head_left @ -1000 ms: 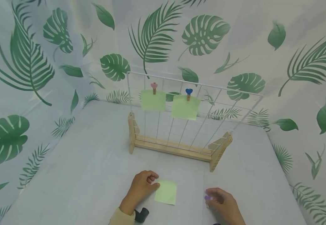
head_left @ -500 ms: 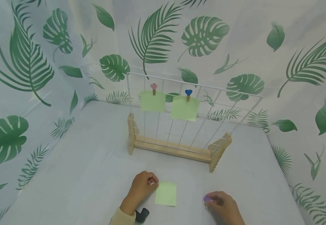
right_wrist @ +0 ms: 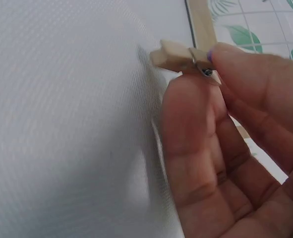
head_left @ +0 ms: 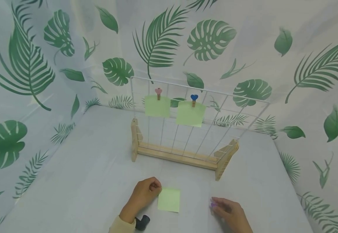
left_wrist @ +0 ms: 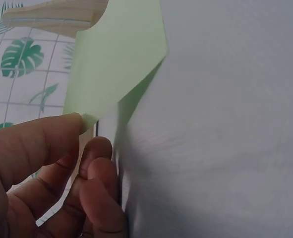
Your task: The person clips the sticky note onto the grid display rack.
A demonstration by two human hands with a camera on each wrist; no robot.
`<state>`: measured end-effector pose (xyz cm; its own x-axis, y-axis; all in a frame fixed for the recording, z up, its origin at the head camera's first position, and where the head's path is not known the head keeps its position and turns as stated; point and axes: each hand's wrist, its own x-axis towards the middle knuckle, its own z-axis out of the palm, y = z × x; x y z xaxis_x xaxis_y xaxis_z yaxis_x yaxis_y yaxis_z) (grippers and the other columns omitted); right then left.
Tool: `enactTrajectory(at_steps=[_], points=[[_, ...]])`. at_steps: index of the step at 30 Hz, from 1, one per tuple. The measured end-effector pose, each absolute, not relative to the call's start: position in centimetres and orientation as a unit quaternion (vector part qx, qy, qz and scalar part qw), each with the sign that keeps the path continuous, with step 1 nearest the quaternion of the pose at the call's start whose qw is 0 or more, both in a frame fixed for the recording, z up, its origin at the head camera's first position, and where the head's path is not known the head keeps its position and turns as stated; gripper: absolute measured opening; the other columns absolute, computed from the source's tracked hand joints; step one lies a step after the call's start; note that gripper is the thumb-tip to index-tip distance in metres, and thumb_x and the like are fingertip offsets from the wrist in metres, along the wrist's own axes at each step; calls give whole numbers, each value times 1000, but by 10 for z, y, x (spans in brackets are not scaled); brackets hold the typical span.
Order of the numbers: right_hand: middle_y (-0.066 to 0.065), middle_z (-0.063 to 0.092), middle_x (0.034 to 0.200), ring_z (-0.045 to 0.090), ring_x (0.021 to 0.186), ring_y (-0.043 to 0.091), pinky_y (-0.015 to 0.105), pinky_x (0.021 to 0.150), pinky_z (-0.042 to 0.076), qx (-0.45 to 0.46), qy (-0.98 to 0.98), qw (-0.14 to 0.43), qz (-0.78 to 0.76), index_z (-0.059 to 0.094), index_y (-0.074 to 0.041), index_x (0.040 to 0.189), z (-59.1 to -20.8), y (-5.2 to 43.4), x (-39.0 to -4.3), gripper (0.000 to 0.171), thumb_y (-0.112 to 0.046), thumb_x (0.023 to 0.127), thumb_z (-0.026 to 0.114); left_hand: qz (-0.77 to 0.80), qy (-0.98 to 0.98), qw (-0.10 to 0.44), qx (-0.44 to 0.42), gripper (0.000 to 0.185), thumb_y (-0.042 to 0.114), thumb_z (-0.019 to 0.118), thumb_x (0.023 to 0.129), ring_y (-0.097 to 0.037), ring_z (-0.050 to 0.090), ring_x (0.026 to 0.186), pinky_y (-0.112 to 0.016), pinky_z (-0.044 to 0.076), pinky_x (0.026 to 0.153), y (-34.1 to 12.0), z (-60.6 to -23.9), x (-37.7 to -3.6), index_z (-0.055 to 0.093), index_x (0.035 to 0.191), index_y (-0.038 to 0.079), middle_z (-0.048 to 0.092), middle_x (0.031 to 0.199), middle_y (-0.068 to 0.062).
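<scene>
Between thumb and finger, my left hand [head_left: 145, 191] pinches the left corner of a light green sticky note [head_left: 169, 199]. In the left wrist view the note [left_wrist: 119, 57] is lifted at the pinched corner and bends toward the white tabletop. My right hand [head_left: 232, 213] pinches a small wooden clothespin [right_wrist: 173, 55] just above the table, to the right of the note. A purple piece [head_left: 213, 204] on the clothespin shows between the fingertips in the head view, mostly covered. The clothespin's jaws are closed and point away from the fingers.
Behind the hands stands a white wire grid in a wooden base [head_left: 176, 157]. Two green notes hang on it, one by a pink heart clothespin [head_left: 158, 92], the other by a blue heart clothespin [head_left: 194, 97]. Leaf-printed curtains [head_left: 212, 40] enclose the table. A black device [head_left: 143, 223] sits at my left wrist.
The head view has tipped slightly, so the scene sits a little lower and further left. My right fingers have shifted a little on the clothespin, covering more of its purple piece. Both grips stay.
</scene>
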<state>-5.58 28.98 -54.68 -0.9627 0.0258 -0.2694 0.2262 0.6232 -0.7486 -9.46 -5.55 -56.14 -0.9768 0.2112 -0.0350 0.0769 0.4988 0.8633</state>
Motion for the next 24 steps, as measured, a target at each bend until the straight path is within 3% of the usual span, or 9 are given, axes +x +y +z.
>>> enactTrajectory(at_steps=[2,4,10,17,24], points=[[9,81,115,74,116,29,43,99,60,64,896,112,-425,80,-2,117,-547,290,-55,21,-11,98,80,496,861,69,91,5,13,76,98,-8,61,82,-26,51,75,-56,-560,-95,73,98,9,69,89,6],[6,81,111,74,112,22,38,100,59,55,897,95,-428,81,-3,112,-547,291,-55,17,-10,97,80,496,861,68,93,4,14,75,98,-9,63,84,-27,53,77,-57,-557,-96,73,98,11,71,90,6],[6,81,101,70,92,-3,20,83,59,35,889,8,-456,79,-1,106,-543,292,-55,12,-2,94,80,502,859,51,92,4,15,75,98,-11,64,85,-30,54,79,-58,-548,-100,73,98,12,71,89,6],[14,80,100,73,83,0,16,79,59,46,874,-17,-483,76,6,110,-529,295,-63,14,0,97,77,515,852,24,94,6,14,74,101,-6,61,81,-25,54,77,-55,-541,-107,72,98,9,68,86,8],[16,80,99,73,80,0,14,80,57,32,876,-42,-480,75,7,110,-510,291,-70,14,1,97,76,528,843,3,103,4,15,71,104,-11,68,87,-29,58,84,-50,-535,-116,73,102,12,72,90,7]])
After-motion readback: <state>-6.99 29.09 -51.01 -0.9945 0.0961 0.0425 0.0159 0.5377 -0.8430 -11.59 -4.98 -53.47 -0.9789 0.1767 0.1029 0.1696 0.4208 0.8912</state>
